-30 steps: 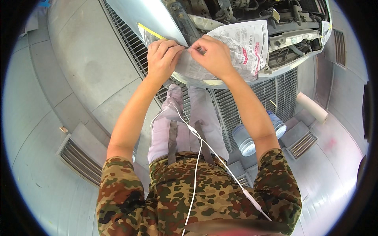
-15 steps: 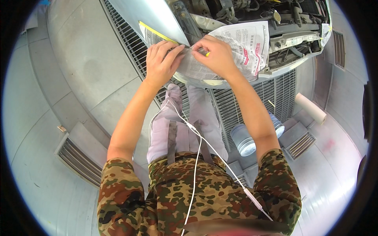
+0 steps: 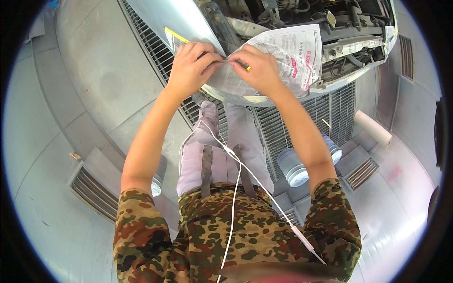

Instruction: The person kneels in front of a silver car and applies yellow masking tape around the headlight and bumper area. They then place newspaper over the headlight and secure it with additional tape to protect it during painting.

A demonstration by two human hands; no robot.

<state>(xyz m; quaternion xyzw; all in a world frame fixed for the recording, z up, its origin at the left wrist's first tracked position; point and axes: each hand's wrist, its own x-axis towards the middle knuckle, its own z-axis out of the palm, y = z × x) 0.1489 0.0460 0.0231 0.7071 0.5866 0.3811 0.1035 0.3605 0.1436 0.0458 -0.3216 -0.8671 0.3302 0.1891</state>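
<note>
A printed newspaper sheet (image 3: 302,52) lies over the front corner of a car whose engine bay is exposed. My left hand (image 3: 189,68) is closed, thumb and fingers pinched at the sheet's left part, beside the pale blue fender (image 3: 181,19). Close to it on the right, my right hand (image 3: 258,67) pinches the paper too, the fingertips of both hands nearly meeting. A small yellow bit (image 3: 248,68), apparently tape, shows at my right fingers. Yellow tape (image 3: 174,34) edges the paper beyond my left hand, which hides part of it. What lies between the fingertips is hidden.
The engine bay (image 3: 302,19) opens beyond the paper. Floor grating (image 3: 278,127) runs under the car. Buckets (image 3: 292,167) stand at the right, near a paper roll (image 3: 373,128). A white cable (image 3: 236,160) hangs down my front.
My left hand has shifted slightly left and covers more of the yellow tape, its fingers bent more. My right hand moved only slightly. A bucket now shows beside my left arm.
</note>
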